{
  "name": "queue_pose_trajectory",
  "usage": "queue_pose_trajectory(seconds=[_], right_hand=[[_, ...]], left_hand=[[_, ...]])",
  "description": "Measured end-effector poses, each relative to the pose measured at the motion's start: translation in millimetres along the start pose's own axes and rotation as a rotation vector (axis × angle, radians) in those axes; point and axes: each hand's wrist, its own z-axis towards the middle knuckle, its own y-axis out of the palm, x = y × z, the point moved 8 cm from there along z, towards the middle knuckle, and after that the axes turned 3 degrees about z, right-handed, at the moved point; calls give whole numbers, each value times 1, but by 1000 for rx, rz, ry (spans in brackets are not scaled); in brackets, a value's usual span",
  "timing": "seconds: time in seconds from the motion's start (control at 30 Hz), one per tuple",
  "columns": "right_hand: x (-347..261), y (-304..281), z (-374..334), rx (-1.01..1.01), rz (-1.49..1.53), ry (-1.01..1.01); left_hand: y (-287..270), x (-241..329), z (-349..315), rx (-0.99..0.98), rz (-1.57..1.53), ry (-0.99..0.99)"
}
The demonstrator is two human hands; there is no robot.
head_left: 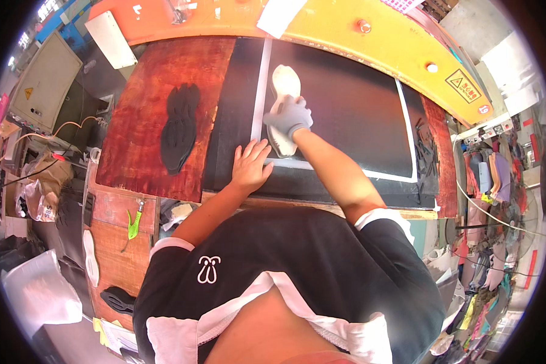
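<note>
My right hand, in a grey glove, presses down on the middle of a white shoe sole that lies on the black mat with a white border strip. My bare left hand rests flat with fingers spread on the mat's near left corner, just left of the sole's heel end. Two black shoe soles lie stacked on the reddish-brown board to the left, untouched.
A yellow and orange machine frame with red buttons curves along the far edge. A green clamp, a white sole and a black sole lie on the lower left shelf. Black scraps pile at the mat's right edge.
</note>
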Motion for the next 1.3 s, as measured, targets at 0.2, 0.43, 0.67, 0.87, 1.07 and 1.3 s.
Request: queue_pose_trajectory(seconds=[0.2, 0.43, 0.67, 0.87, 1.07, 1.3], right_hand=[[28, -24, 20, -40, 671, -178], [37, -18, 25, -89, 924, -159], [41, -9, 19, -195, 1161, -170], [36, -11, 6, -235, 1344, -253], [35, -14, -2, -290, 1534, -257], [48, -36, -5, -246, 1647, -217]], left_hand=[[-18, 7, 4, 123, -53, 26], [-56, 44, 56, 304, -227, 223], [-45, 53, 61, 319, -237, 369], [-37, 24, 37, 346, -245, 273], [-29, 5, 29, 307, -530, 71], [-44, 20, 17, 449, -271, 229]])
